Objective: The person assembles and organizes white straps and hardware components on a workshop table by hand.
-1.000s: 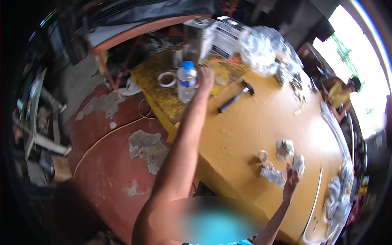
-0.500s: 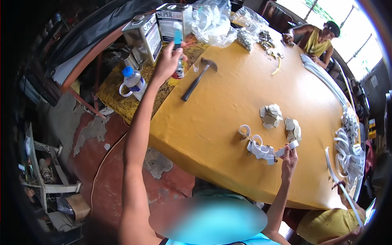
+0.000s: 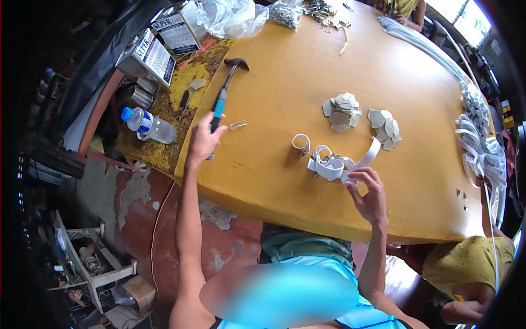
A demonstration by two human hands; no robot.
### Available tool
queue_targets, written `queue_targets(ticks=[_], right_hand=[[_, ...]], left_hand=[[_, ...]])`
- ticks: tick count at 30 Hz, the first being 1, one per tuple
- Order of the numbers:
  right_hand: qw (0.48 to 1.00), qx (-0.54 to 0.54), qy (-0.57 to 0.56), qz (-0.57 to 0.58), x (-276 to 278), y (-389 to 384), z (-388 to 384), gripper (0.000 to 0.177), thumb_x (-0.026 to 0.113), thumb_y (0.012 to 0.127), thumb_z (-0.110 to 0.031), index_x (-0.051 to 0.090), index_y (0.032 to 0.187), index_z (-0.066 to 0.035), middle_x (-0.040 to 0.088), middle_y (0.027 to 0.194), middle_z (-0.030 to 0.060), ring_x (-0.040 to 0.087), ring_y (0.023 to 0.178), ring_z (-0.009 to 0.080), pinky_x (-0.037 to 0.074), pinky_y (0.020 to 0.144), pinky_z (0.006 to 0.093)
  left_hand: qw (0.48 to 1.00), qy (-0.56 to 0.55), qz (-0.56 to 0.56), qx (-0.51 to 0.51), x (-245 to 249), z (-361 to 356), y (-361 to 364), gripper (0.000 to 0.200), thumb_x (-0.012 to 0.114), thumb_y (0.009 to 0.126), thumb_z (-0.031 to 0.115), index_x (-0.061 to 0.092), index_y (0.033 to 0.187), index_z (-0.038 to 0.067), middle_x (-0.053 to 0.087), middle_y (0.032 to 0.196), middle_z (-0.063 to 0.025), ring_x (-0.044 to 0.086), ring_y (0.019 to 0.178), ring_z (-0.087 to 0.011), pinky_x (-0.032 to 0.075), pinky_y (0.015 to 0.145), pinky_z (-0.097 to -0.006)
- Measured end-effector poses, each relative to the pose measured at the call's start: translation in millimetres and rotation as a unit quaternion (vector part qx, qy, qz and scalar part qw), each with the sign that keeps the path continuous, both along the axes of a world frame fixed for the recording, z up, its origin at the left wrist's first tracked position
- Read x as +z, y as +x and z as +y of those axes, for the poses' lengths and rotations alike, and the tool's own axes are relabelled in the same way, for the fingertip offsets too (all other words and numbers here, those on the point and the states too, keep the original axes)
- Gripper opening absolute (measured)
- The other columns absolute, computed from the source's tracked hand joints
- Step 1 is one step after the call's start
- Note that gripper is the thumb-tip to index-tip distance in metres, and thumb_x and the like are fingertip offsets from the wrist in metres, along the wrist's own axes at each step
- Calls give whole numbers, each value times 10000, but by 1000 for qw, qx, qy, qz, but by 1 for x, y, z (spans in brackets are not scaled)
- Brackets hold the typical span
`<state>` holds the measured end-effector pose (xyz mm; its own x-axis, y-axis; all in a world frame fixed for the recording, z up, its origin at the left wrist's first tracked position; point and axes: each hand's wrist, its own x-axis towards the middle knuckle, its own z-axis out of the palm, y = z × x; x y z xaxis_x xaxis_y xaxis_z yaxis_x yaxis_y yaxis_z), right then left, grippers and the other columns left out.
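Note:
My left hand point(image 3: 203, 140) is closed around a slim tool with a teal-and-black handle point(image 3: 218, 107); its working end cannot be made out. The tool lines up with the dark handle of a claw hammer point(image 3: 237, 64) lying on the table. Beside that hand is a small clear loop point(image 3: 238, 125). My right hand point(image 3: 371, 196) has its thumb and fingers apart, with the fingertips at the edge of a bundle of curled white straps point(image 3: 331, 170) with small metal fittings. Behind the bundle sit two piles of pale, angular flat pieces point(image 3: 344, 112).
A water bottle point(image 3: 156, 127), metal cans point(image 3: 147, 57) and a metal cup point(image 3: 137, 97) stand at the left. Plastic bags point(image 3: 233, 19) lie at the back. White strips point(image 3: 482, 145) heap at the right edge. A person in yellow point(image 3: 463, 263) sits at right; another is at the far side.
My left hand has lowered the teal-handled tool from near the cans to beside the hammer. My right hand's pinch on the white strap has opened. The camera view has shifted.

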<state>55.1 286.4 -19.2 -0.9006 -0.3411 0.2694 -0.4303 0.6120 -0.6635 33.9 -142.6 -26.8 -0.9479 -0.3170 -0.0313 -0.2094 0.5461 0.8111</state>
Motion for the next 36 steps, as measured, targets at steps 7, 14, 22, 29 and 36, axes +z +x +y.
queue_targets(ticks=[7, 14, 22, 29, 36], right_hand=[[1000, 0, 28, 6, -20, 3, 22, 294, 775, 737, -82, 665, 1009, -90, 631, 1133, 73, 579, 1052, 303, 464, 932, 409], [993, -114, -36, -15, -31, 15, 45, 267, 748, 766, -66, 654, 1015, -82, 632, 1083, 89, 605, 989, 309, 485, 887, 393], [990, -139, 27, 15, -38, 15, 42, 410, 783, 763, -156, 595, 1114, -57, 629, 1085, 108, 581, 1039, 301, 444, 935, 418], [949, -125, -282, -73, -11, -12, 21, 328, 697, 904, -197, 559, 1146, -24, 663, 967, 96, 648, 860, 209, 507, 787, 328], [914, -123, -383, -55, 14, -47, 7, 340, 610, 977, -225, 506, 1216, -7, 637, 921, 59, 595, 772, 103, 505, 731, 268]], left_hand=[[958, -259, 54, -108, -29, 21, -36, 125, 648, 865, 115, 582, 924, 26, 633, 929, -197, 614, 899, -406, 496, 754, -480], [877, -477, 48, 35, 0, -78, -99, 250, 524, 934, 226, 618, 888, -2, 633, 903, -246, 624, 812, -434, 492, 692, -517], [996, -30, 43, -73, 52, 95, -19, 147, 682, 904, 170, 657, 956, 35, 605, 734, -19, 561, 519, -85, 447, 455, -260], [953, 128, 87, -259, 14, 238, 26, 289, 744, 827, 21, 636, 1096, 18, 592, 855, 3, 614, 667, -66, 521, 532, -212], [966, 187, 56, -167, 1, 273, 1, 180, 680, 856, -6, 613, 1023, 3, 647, 809, -20, 625, 598, -89, 502, 523, -233]])
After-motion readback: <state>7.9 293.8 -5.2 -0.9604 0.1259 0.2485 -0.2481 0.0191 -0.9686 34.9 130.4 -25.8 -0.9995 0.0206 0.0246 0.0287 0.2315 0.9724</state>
